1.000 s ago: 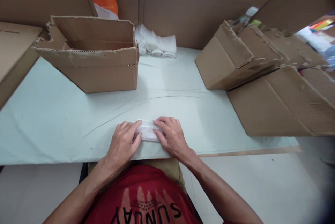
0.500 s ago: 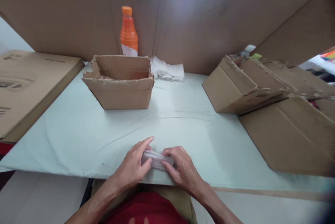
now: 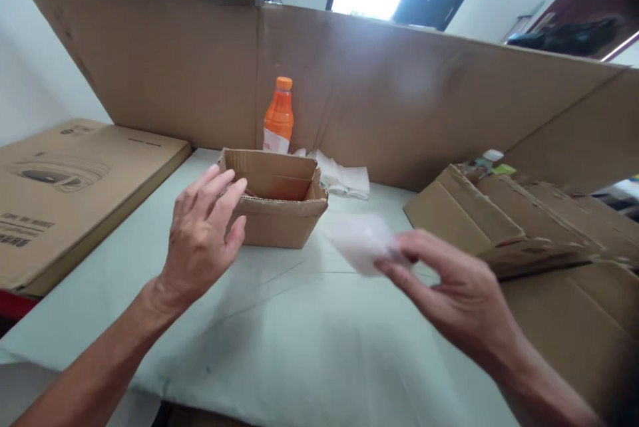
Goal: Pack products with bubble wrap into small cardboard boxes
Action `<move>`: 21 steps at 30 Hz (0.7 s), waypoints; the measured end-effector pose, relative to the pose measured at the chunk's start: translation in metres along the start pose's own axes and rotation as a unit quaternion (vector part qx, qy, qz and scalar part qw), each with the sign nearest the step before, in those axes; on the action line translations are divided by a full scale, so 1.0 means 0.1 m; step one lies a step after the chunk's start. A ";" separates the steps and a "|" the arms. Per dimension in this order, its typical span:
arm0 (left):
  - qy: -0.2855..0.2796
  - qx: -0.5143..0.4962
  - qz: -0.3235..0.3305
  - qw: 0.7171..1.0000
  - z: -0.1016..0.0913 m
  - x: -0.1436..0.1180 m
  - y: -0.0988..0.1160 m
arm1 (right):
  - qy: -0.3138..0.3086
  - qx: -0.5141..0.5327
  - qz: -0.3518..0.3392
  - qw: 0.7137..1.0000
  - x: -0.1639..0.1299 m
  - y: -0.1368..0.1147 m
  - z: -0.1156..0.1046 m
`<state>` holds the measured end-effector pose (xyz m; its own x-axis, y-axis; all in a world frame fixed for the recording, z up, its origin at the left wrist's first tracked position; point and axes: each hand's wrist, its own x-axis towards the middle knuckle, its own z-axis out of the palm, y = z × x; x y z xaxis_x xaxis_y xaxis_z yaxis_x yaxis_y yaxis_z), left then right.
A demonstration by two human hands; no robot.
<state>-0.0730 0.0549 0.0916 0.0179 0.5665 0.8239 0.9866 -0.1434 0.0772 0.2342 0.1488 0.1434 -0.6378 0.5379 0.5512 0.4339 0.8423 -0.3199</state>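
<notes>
My right hand (image 3: 452,297) is raised above the pale green table (image 3: 299,340) and pinches a small bubble-wrapped packet (image 3: 362,241), which is blurred by motion. The packet hangs in the air just right of a small open cardboard box (image 3: 274,204). My left hand (image 3: 202,237) is lifted with its fingers spread and holds nothing; it hovers at the left side of that box, close to its rim. The inside of the box is mostly hidden.
An orange bottle (image 3: 278,118) and folded white cloths (image 3: 342,177) stand behind the box against a tall cardboard wall (image 3: 399,94). Flattened cardboard boxes (image 3: 524,221) are stacked on the right. A large flat carton (image 3: 64,187) lies on the left.
Both hands have lifted off the table's front edge. The left hand let go of the packet and opened; the right hand carried the packet up and forward toward the open box. The view tilted up.
</notes>
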 end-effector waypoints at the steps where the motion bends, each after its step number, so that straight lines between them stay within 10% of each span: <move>1: -0.003 0.005 0.013 1.000 0.04 0.02 -0.08 | 0.020 -0.028 -0.013 0.999 0.23 -0.03 -0.03; 5: -0.023 -0.018 0.050 0.998 0.16 -0.15 -0.17 | 0.007 -0.157 -0.092 0.983 1.11 -0.07 0.21; 14: -0.027 -0.060 0.039 0.997 0.22 -0.24 -0.22 | -0.331 -0.275 -0.143 0.891 1.97 0.08 1.65; 18: 0.011 -0.061 0.022 0.998 0.19 -0.20 -0.24 | -0.362 -0.236 -0.126 0.893 2.01 0.11 1.52; 21: 0.067 -0.061 -0.069 0.994 0.10 -0.30 -0.33 | -0.233 -0.204 -0.109 0.945 1.78 0.22 0.99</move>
<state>-0.1045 0.0507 0.0590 -0.1461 0.4760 0.8672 0.9513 -0.1729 0.2551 0.0669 0.2663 0.1584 -0.9098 0.3910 0.1394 0.4088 0.9022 0.1376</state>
